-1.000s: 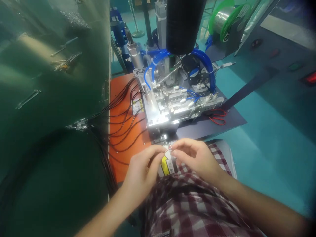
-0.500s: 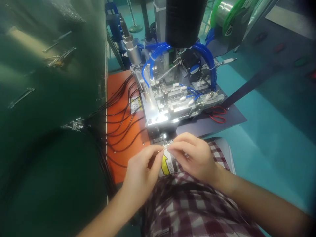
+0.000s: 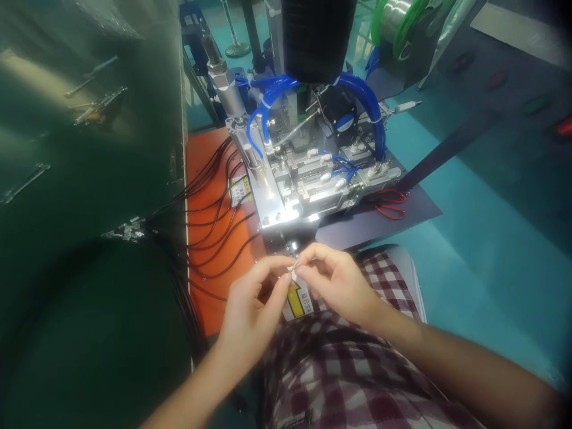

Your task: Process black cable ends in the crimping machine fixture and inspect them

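Note:
My left hand (image 3: 254,304) and my right hand (image 3: 339,285) meet in front of the machine, thumbs and forefingers pinched with the tips almost touching. Between them is a tiny pale piece (image 3: 292,267), too small to name. Just below the fingertips lies a white label with a yellow arrow (image 3: 295,300). Behind the hands stands the metal machine (image 3: 308,190), with blue air hoses (image 3: 375,113) looping over it. At its front edge a small bright fitting (image 3: 292,245) shows just beyond my fingers.
Black cables (image 3: 218,223) run over the orange base plate (image 3: 210,316) from a green table (image 3: 89,316) at left, where small metal pieces (image 3: 129,229) lie on a dark cable bundle. A green wire spool (image 3: 395,24) and a black cylinder (image 3: 317,39) hang above. Red cord (image 3: 391,205) lies at right.
My right hand has moved slightly left, and its fingertips now sit closer to my left hand's. The pale piece shows a little more. The whole view has shifted slightly.

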`<state>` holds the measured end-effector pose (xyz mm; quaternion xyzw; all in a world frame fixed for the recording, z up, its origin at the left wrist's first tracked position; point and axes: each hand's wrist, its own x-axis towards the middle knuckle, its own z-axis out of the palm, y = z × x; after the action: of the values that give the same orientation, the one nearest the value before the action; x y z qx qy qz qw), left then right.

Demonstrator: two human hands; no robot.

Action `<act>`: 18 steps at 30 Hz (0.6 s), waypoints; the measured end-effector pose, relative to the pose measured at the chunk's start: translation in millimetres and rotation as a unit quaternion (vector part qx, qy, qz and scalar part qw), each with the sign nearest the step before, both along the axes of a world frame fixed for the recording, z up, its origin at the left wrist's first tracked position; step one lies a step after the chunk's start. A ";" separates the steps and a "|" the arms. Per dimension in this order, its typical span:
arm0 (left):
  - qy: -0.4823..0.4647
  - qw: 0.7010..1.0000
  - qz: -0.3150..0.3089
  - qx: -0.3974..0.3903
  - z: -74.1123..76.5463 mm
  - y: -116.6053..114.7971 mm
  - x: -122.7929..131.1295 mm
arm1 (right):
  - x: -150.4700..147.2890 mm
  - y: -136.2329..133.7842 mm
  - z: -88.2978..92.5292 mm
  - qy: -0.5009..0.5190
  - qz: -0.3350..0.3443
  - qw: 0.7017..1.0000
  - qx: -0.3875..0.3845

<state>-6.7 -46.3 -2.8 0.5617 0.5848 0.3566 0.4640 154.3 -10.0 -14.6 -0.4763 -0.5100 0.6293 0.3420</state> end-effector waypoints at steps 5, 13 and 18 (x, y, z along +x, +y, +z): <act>-0.001 1.000 0.013 -0.006 2.0 0.3 -1.4 | 7.5 4.2 7.7 -0.003 -0.015 1.000 -0.003; 0.026 0.997 -0.034 0.068 -2.2 -3.8 -3.0 | 20.4 22.3 4.3 0.103 0.129 0.973 -0.161; 0.016 0.988 -0.083 0.129 -2.1 -5.2 -6.2 | 25.9 22.5 6.7 0.114 0.210 0.951 -0.196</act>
<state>-12.9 -51.4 -4.9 0.6691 0.4928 0.3803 0.4060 180.2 12.4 -7.9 -0.3413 -0.4224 0.8247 0.1582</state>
